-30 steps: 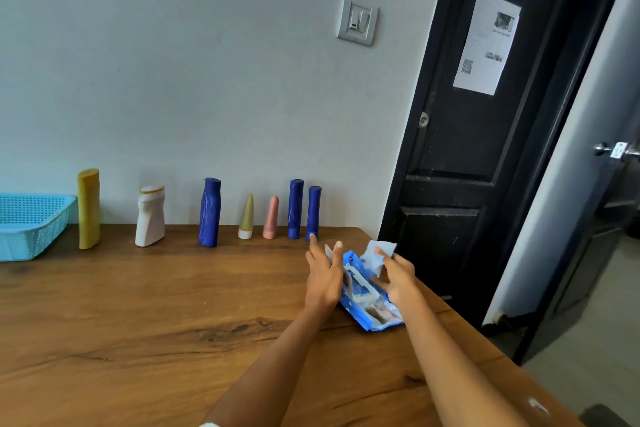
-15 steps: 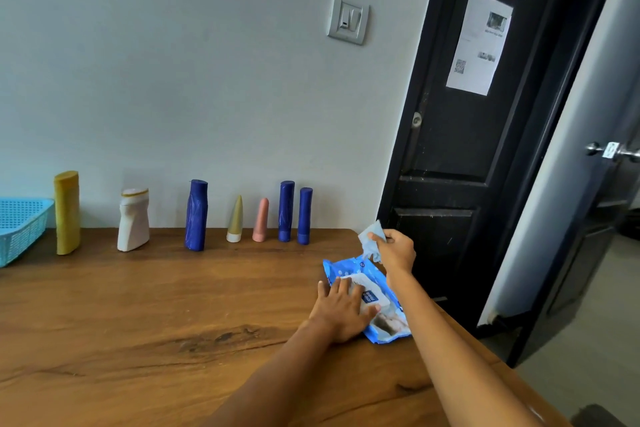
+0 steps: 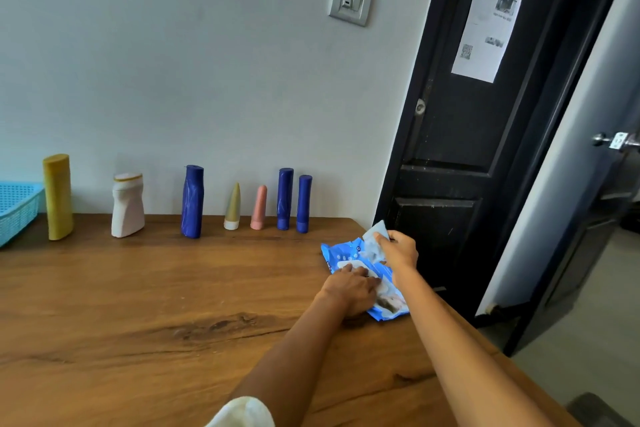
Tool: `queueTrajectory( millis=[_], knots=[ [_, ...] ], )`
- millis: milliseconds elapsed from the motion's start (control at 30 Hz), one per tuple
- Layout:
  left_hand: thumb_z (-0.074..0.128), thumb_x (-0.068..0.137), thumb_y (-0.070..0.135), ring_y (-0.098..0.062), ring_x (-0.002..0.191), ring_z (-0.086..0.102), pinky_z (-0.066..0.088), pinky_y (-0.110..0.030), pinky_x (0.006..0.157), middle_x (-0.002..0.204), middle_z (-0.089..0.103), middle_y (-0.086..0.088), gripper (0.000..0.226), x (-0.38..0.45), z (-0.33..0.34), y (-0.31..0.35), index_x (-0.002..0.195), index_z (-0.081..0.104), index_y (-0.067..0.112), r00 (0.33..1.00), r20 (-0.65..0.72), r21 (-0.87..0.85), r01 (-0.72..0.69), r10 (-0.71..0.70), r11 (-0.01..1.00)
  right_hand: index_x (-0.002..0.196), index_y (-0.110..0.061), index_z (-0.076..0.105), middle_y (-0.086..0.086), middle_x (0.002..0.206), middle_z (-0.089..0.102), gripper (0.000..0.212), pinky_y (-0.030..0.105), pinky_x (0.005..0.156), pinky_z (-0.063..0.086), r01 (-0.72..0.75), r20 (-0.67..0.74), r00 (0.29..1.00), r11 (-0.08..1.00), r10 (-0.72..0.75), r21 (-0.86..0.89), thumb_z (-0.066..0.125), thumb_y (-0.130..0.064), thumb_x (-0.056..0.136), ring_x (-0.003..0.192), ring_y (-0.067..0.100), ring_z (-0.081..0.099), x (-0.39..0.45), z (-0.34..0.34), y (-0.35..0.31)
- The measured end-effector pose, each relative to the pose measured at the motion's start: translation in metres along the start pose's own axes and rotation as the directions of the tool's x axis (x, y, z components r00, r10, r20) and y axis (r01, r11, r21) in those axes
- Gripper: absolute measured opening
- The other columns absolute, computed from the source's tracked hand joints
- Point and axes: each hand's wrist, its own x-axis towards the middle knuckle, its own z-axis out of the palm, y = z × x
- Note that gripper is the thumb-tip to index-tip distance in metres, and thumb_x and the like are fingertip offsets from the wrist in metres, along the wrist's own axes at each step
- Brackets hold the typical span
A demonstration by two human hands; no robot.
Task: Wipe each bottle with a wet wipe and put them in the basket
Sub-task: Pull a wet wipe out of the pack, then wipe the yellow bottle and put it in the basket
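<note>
Both hands at table's right edge: left hand flat on wipe pack, right hand pinching wipe

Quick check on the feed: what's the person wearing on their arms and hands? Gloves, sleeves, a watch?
Both forearms are bare, and so are the left hand and the right hand: no gloves, watch or rings visible. The only clothing in view is a bit of white or cream fabric at the bottom edge by the left arm, probably a sleeve. No sleeve shows on the right arm.

Wooden table with bottles, basket, wipes pack.
</note>
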Motion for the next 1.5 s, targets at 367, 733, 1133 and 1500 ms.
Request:
queueTrajectory(
  millis=[367, 733, 1133, 1500],
  knots=[
    [0.041, 0.099, 0.014, -0.024, 0.131, 0.041, 0.034, -0.033, 0.108, 0.144, 0.041, -0.011, 0.040, -0.018, -0.011, -0.013, 0.138, 0.042, 0.008, 0.948, -0.079, -0.815, 0.117, -0.308, 0.568, 0.127, -0.005, 0.054, 0.015, 0.117, 0.061, 0.041, 0.034, 0.085, 0.052, -0.179, 0.212, 0.972, 0.898, 0.100, 0.401, 0.057, 0.003, 0.087, 0.106, 0.028, 0.061, -0.027, 0.006, -0.026],
    [0.066, 0.087, 0.022, -0.032, 0.100, 0.063, 0.054, -0.039, 0.081, 0.108, 0.065, -0.019, 0.036, -0.118, -0.046, -0.066, 0.113, 0.060, -0.002, 0.766, 0.105, -0.916, -0.173, -0.634, -0.361, 0.103, -0.007, 0.064, 0.009, 0.088, 0.069, 0.024, 0.025, 0.059, 0.047, -0.205, 0.554, 0.831, 0.893, -0.057, 0.400, 0.067, -0.022, 0.084, 0.077, 0.019, 0.064, -0.118, 0.053, -0.068],
    [0.069, 0.080, 0.000, -0.031, 0.104, 0.059, 0.050, -0.048, 0.094, 0.109, 0.060, -0.015, 0.022, -0.238, -0.035, -0.130, 0.094, 0.057, 0.011, 0.544, 0.082, -0.969, -0.152, -0.835, -0.194, 0.108, -0.014, 0.065, 0.007, 0.104, 0.070, 0.034, 0.034, 0.080, 0.051, -0.350, 0.754, 0.657, 0.892, 0.016, 0.286, 0.063, -0.039, 0.085, 0.098, 0.022, 0.064, -0.208, 0.112, -0.102],
    [0.064, 0.088, 0.019, -0.018, 0.090, 0.059, 0.053, -0.035, 0.081, 0.100, 0.062, -0.009, 0.027, -0.305, -0.054, -0.200, 0.112, 0.055, 0.011, 0.177, -0.319, -0.943, 0.039, -0.931, 0.330, 0.094, -0.016, 0.063, 0.001, 0.090, 0.065, 0.008, 0.025, 0.060, 0.043, -0.333, 0.647, 0.762, 0.843, -0.023, 0.422, 0.062, -0.022, 0.089, 0.079, 0.014, 0.060, -0.247, 0.192, -0.158]
  ],
)
